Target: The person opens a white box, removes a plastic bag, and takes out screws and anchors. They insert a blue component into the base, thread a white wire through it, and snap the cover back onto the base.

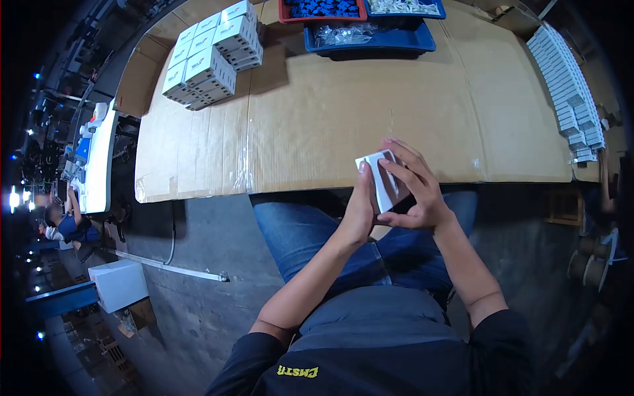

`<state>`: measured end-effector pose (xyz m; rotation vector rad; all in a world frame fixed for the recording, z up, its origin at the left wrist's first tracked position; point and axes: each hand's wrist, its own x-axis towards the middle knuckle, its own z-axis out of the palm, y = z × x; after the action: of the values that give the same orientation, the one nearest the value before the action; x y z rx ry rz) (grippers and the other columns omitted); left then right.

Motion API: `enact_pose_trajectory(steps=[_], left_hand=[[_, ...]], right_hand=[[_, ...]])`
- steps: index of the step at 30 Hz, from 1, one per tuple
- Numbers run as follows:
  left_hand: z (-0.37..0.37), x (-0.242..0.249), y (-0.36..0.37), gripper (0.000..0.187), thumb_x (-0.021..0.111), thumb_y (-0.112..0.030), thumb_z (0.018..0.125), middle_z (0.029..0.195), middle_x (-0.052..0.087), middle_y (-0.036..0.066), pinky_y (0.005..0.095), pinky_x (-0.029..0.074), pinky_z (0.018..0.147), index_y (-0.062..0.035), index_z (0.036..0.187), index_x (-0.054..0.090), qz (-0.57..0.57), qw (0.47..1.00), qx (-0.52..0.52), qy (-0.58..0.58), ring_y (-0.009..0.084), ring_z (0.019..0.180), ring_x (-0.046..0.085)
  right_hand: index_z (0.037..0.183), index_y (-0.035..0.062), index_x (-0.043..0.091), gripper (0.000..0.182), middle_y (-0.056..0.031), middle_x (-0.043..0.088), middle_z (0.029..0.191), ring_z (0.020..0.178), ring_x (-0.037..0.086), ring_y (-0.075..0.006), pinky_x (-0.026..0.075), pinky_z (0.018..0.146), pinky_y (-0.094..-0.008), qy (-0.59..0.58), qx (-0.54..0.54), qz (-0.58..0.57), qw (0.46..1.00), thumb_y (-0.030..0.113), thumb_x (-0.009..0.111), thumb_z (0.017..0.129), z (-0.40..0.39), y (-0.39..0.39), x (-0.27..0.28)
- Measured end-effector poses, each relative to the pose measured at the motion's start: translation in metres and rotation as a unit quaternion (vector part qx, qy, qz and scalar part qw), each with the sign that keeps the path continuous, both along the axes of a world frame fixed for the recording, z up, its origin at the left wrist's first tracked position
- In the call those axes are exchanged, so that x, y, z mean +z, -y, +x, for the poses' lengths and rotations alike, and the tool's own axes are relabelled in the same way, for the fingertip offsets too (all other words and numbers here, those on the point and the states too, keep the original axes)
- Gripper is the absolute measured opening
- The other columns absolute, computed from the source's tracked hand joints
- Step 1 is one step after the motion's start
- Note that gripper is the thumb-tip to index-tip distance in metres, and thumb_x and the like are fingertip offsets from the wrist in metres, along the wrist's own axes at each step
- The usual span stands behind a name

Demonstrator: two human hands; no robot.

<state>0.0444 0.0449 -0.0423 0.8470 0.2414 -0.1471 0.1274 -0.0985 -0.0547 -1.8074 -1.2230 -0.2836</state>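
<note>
cardboard-covered counter in dim workshop, grey floor below. stacked white boxes far left, blue tray at far edge. yellow lettering, seemingly "cmstr", across dark shirt; print on stack too small to read. small white box at counter's near edge, between left hand and right hand, both hands clamped on it.

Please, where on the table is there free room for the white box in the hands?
Widest: the bare cardboard tabletop between the stacked boxes and the long box row, below the front blue tray. Another patch: between these boxes and the near left corner. Crowded: the far middle, also holding the red tray.
</note>
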Motion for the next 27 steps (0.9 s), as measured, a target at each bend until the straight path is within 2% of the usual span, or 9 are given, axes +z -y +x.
enact_pose_trajectory(steps=[2, 5, 11, 15, 16, 20, 22, 24, 27], left_hand=[[-0.002, 0.004, 0.003, 0.080, 0.019, -0.064, 0.110, 0.137, 0.059, 0.019, 0.0388, 0.051, 0.107, 0.0011, 0.152, 0.038, 0.013, 0.999, -0.019, -0.027, 0.0258, 0.126, 0.062], [-0.001, -0.012, 0.007, 0.079, 0.020, -0.069, 0.107, 0.134, 0.059, 0.016, 0.0384, 0.059, 0.099, -0.0056, 0.152, 0.038, 0.028, 0.999, -0.026, -0.004, 0.0263, 0.123, 0.065], [0.001, -0.014, 0.006, 0.078, 0.023, -0.072, 0.105, 0.123, 0.063, 0.012, 0.0357, 0.061, 0.089, -0.0075, 0.143, 0.043, 0.034, 0.997, -0.029, -0.059, 0.0229, 0.111, 0.069], [0.001, 0.001, 0.005, 0.082, 0.024, -0.072, 0.105, 0.129, 0.061, 0.015, 0.0407, 0.056, 0.101, -0.0065, 0.152, 0.038, -0.007, 0.998, -0.018, -0.062, 0.0255, 0.120, 0.064], [0.003, -0.019, 0.001, 0.083, 0.029, -0.066, 0.108, 0.141, 0.053, 0.017, 0.0421, 0.046, 0.113, -0.0038, 0.162, 0.025, -0.042, 0.998, -0.049, -0.002, 0.0283, 0.133, 0.055], [0.011, -0.039, 0.012, 0.088, 0.057, -0.028, 0.108, 0.150, 0.040, 0.022, 0.0427, 0.037, 0.117, -0.0049, 0.167, -0.005, 0.382, 0.904, 0.090, 0.170, 0.0315, 0.142, 0.041], [0.013, -0.032, 0.010, 0.084, 0.055, -0.025, 0.109, 0.149, 0.042, 0.022, 0.0415, 0.038, 0.116, -0.0073, 0.167, -0.003, 0.309, 0.931, 0.133, 0.145, 0.0300, 0.140, 0.044], [0.012, -0.021, 0.002, 0.079, 0.051, -0.021, 0.110, 0.147, 0.046, 0.021, 0.0394, 0.041, 0.113, -0.0110, 0.168, -0.002, 0.229, 0.952, 0.161, 0.121, 0.0267, 0.137, 0.047], [0.011, -0.013, -0.015, 0.067, 0.044, -0.033, 0.113, 0.146, 0.048, 0.017, 0.0355, 0.043, 0.110, -0.0101, 0.167, 0.012, 0.132, 0.975, 0.158, 0.089, 0.0222, 0.133, 0.050]], right_hand=[[0.139, 0.0046, 0.059, 0.087, -0.0216, 0.053, 0.151, 0.140, 0.051, -0.0448, 0.041, 0.117, -0.0556, 0.002, 0.027, 0.008, 1.000, 0.058, 0.085, 0.077, 0.005, 0.003, -0.002], [0.138, 0.0013, 0.059, 0.086, -0.0236, 0.058, 0.145, 0.133, 0.057, -0.0448, 0.046, 0.112, -0.0549, 0.018, 0.028, 0.022, 0.999, 0.061, 0.081, 0.079, 0.008, 0.004, -0.006], [0.131, -0.0071, 0.061, 0.084, -0.0278, 0.065, 0.132, 0.116, 0.068, -0.0428, 0.056, 0.099, -0.0488, 0.058, 0.002, 0.064, 0.996, 0.066, 0.068, 0.089, 0.011, -0.001, -0.020], [0.131, -0.0104, 0.060, 0.085, -0.0295, 0.065, 0.131, 0.119, 0.068, -0.0425, 0.055, 0.101, -0.0438, -0.070, -0.010, 0.115, 0.991, 0.068, 0.057, 0.097, 0.007, -0.008, -0.031], [0.134, -0.0110, 0.058, 0.087, -0.0291, 0.066, 0.132, 0.121, 0.068, -0.0400, 0.055, 0.100, -0.0419, -0.118, -0.035, 0.151, 0.981, 0.069, 0.047, 0.101, 0.004, -0.012, -0.028], [0.140, -0.0107, 0.057, 0.083, -0.0244, 0.056, 0.147, 0.133, 0.059, -0.0322, 0.045, 0.112, -0.0386, -0.366, -0.028, 0.245, 0.897, 0.064, 0.043, 0.106, -0.008, -0.033, -0.024], [0.140, -0.0111, 0.057, 0.079, -0.0225, 0.050, 0.152, 0.136, 0.055, -0.0305, 0.041, 0.114, -0.0388, -0.424, -0.002, 0.246, 0.872, 0.059, 0.045, 0.107, -0.013, -0.037, -0.012], [0.142, -0.0112, 0.055, 0.075, -0.0210, 0.048, 0.153, 0.136, 0.054, -0.0303, 0.041, 0.115, -0.0392, -0.367, -0.007, 0.159, 0.916, 0.054, 0.049, 0.106, -0.009, -0.033, -0.007], [0.144, -0.0090, 0.054, 0.064, -0.0203, 0.050, 0.152, 0.136, 0.054, -0.0311, 0.041, 0.115, -0.0406, -0.288, 0.005, 0.082, 0.954, 0.039, 0.061, 0.102, -0.009, -0.026, 0.004]])
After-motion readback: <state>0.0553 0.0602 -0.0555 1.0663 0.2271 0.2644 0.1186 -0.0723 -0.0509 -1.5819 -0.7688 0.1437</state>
